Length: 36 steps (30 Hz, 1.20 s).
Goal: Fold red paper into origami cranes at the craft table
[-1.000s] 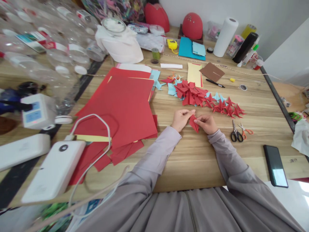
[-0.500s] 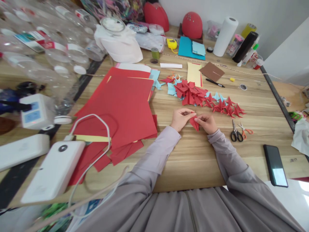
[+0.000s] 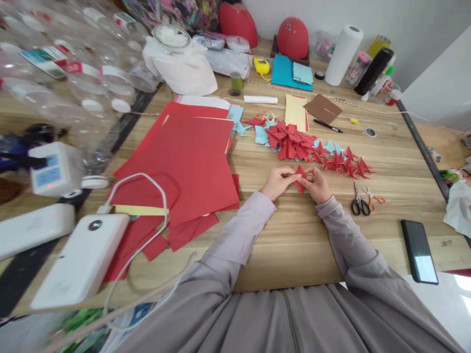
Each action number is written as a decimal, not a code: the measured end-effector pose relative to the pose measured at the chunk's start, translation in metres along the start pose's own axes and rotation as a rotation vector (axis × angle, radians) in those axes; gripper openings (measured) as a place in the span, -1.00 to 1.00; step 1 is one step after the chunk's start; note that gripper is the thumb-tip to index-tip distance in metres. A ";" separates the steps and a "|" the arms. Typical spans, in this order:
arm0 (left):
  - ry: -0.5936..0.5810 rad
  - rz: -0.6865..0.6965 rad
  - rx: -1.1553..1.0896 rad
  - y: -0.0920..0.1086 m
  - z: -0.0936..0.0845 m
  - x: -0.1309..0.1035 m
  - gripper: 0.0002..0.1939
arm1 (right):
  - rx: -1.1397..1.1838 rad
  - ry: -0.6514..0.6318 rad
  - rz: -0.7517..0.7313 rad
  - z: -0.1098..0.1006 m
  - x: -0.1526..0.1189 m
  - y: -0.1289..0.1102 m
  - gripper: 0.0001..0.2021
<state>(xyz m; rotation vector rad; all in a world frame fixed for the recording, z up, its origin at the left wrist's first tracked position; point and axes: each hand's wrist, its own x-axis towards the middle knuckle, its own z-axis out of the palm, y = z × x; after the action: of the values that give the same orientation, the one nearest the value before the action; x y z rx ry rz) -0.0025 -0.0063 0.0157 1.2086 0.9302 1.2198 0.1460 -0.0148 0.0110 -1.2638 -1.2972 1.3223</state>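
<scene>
A small folded piece of red paper (image 3: 300, 171), diamond-shaped with a pointed top, is pinched between both my hands over the table. My left hand (image 3: 276, 182) grips its left side, thumb and fingers closed. On the other side, my right hand (image 3: 317, 184) holds it with the thumb on the near face. My fingers cover part of the folds. Just beyond my hands lies a heap of red folded-paper figures (image 3: 290, 142), with light blue folded pieces (image 3: 262, 136) among them. More red pointed figures (image 3: 355, 164) trail off to the right.
Large red paper sheets (image 3: 198, 166) are stacked on the left. Black scissors (image 3: 359, 202) and orange scissors (image 3: 374, 198) lie right of my hands, with a phone (image 3: 419, 250) nearer the edge. A white power bank (image 3: 83, 260) with a cable and plastic bottles (image 3: 84, 73) occupy the left.
The red paper has turned in my fingers: its point now stands up between my hands, where earlier it hung downward. My right hand has shifted slightly, its fingers now behind the paper.
</scene>
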 end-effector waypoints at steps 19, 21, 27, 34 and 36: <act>0.251 -0.033 -0.001 -0.008 -0.003 0.005 -0.76 | 0.068 -0.259 0.004 0.000 0.000 0.003 -0.54; 0.207 -0.056 -0.044 -0.006 -0.002 0.004 -0.75 | 0.068 -0.249 -0.001 0.000 0.000 0.004 -0.54; 0.123 -0.135 -0.135 -0.002 -0.001 0.002 -0.63 | 0.061 -0.243 -0.004 -0.001 -0.001 0.005 -0.57; 0.213 -0.129 -0.074 -0.005 -0.001 0.002 -0.68 | 0.064 -0.286 -0.012 -0.003 -0.001 0.004 -0.56; 0.221 -0.124 -0.070 -0.006 -0.001 0.003 -0.70 | 0.064 -0.287 -0.007 -0.002 -0.001 0.003 -0.55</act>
<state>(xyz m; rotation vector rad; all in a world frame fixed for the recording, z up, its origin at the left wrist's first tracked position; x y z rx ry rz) -0.0019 -0.0030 0.0096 0.9593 1.0986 1.2927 0.1485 -0.0158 0.0082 -1.0513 -1.4402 1.5699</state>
